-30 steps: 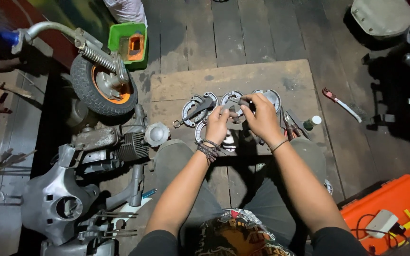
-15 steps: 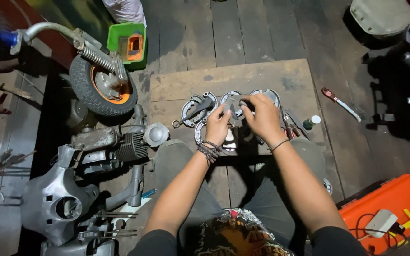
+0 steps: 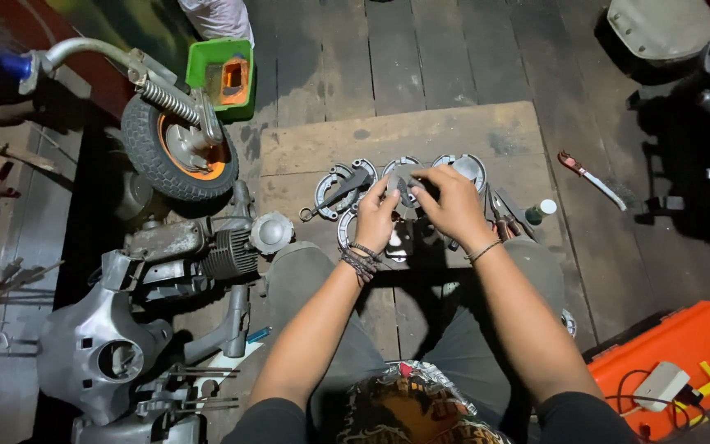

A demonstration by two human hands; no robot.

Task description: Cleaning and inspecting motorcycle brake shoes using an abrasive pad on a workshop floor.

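This is a small-engine or scooter repair workshop. A wheel on its fork (image 3: 176,148), an engine block (image 3: 207,251), a grey body shell (image 3: 96,349), brake shoes (image 3: 340,187), loose pliers (image 3: 589,179) and an orange toolbox (image 3: 684,353) lie across a grimy plank floor (image 3: 437,57).

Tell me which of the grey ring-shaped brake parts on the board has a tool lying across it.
The leftmost brake part, left of the left hand: a dark wrench lies diagonally across it. The others carry no tool, though the hands partly cover them.
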